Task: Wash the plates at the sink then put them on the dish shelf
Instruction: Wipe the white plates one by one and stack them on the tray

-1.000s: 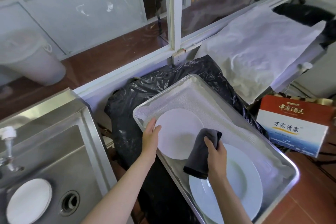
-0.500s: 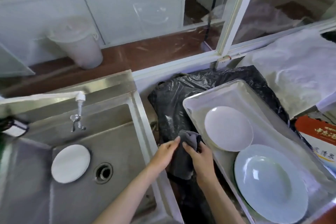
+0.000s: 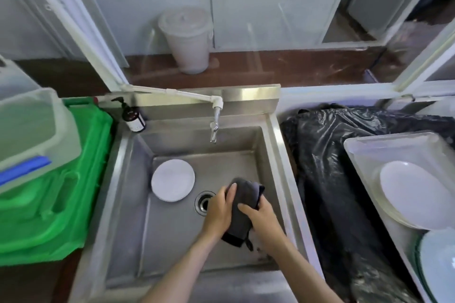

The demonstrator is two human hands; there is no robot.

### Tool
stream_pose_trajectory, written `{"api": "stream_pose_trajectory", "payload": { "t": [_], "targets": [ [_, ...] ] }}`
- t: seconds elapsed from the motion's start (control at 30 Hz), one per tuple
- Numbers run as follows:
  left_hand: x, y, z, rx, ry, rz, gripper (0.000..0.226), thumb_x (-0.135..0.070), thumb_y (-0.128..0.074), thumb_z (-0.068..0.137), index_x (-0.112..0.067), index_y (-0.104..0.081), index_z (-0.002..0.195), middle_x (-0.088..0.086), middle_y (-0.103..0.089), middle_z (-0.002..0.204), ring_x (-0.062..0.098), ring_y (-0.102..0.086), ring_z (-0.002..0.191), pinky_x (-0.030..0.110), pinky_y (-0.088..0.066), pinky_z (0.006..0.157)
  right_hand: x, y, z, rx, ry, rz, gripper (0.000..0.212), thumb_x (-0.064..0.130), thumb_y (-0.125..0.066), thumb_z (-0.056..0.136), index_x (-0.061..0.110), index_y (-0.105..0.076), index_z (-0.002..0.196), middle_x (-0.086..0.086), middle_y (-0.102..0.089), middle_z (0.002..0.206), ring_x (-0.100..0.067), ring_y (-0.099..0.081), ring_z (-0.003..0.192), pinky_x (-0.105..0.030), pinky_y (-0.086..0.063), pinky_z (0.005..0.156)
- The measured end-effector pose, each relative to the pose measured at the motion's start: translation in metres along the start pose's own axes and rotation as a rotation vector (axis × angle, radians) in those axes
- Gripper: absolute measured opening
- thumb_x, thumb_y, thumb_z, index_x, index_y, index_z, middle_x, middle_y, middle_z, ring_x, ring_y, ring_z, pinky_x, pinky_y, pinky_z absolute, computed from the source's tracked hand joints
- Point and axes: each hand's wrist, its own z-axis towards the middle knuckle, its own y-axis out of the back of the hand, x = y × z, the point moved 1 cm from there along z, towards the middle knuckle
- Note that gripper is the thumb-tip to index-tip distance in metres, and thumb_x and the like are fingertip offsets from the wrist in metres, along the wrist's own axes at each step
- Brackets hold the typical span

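A small white plate (image 3: 172, 180) lies flat on the bottom of the steel sink (image 3: 275, 140), left of the drain (image 3: 202, 202). Over the sink's middle, both hands hold a dark grey cloth (image 3: 242, 209): my left hand (image 3: 219, 211) grips its left side and my right hand (image 3: 263, 216) grips its right side. A metal tray (image 3: 394, 140) at the right carries a white plate (image 3: 416, 198) and, nearer me, a larger pale plate (image 3: 440, 265) cut by the frame edge.
A tap (image 3: 214, 128) hangs over the sink's back, with a brown pump bottle (image 3: 133, 117) at the back left corner. A green crate (image 3: 56, 194) with a clear bin (image 3: 32, 130) on it stands to the left. Black plastic sheeting (image 3: 325, 167) lies between sink and tray.
Both hands carried the grey cloth left from the tray area to over the sink. My left hand left the small plate on the tray. The view swung left.
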Motion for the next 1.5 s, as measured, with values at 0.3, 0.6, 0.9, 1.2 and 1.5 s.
{"api": "stream_pose_trajectory", "payload": {
  "t": [0.3, 0.6, 0.9, 1.2, 1.5],
  "targets": [
    [0.111, 0.060, 0.045, -0.013, 0.235, -0.076, 0.050, -0.053, -0.034, 0.109, -0.021, -0.072, 0.116, -0.007, -0.072, 0.112, 0.016, -0.065, 0.106, 0.037, -0.051, 0.099, -0.040, -0.083, 0.052, 0.051, -0.107, -0.059, 0.031, -0.007, -0.066, 0.095, 0.018, -0.068, 0.113, 0.003, -0.078, 0.102, -0.013, -0.075, 0.098, -0.022, -0.059, 0.071],
    [0.233, 0.066, 0.109, -0.087, 0.582, -0.399, 0.017, -0.012, -0.045, 0.105, -0.007, -0.059, 0.097, 0.018, -0.075, 0.086, 0.029, -0.069, 0.070, 0.040, -0.061, 0.070, -0.106, -0.095, 0.120, -0.006, -0.248, -0.077, 0.030, 0.002, -0.073, 0.093, 0.022, -0.068, 0.114, 0.001, -0.078, 0.108, -0.020, -0.073, 0.105, -0.041, -0.061, 0.091],
    [0.323, 0.093, 0.169, -0.220, 0.742, -0.505, 0.021, -0.024, -0.052, 0.108, -0.005, -0.061, 0.103, 0.014, -0.071, 0.085, 0.027, -0.066, 0.068, 0.033, -0.060, 0.055, -0.152, -0.096, 0.156, 0.017, -0.325, -0.117, 0.041, 0.014, -0.076, 0.094, 0.026, -0.063, 0.131, 0.005, -0.074, 0.117, -0.021, -0.068, 0.112, -0.051, -0.059, 0.099],
    [0.360, 0.093, 0.209, -0.393, 0.759, -0.444, 0.037, -0.041, -0.063, 0.100, -0.006, -0.064, 0.090, 0.013, -0.072, 0.080, 0.027, -0.066, 0.066, 0.040, -0.060, 0.066, -0.175, -0.096, 0.173, -0.040, -0.389, 0.002, 0.030, 0.005, -0.074, 0.093, 0.029, -0.067, 0.109, 0.008, -0.080, 0.094, -0.023, -0.073, 0.100, -0.054, -0.061, 0.092],
    [0.368, 0.084, 0.209, -0.481, 0.635, -0.390, 0.039, -0.036, -0.059, 0.104, 0.000, -0.066, 0.090, 0.013, -0.070, 0.075, 0.024, -0.066, 0.058, 0.033, -0.057, 0.058, -0.172, -0.105, 0.180, -0.055, -0.405, 0.030, 0.027, 0.004, -0.074, 0.093, 0.029, -0.067, 0.102, 0.008, -0.079, 0.090, -0.021, -0.073, 0.095, -0.050, -0.063, 0.087]
  ]
}}
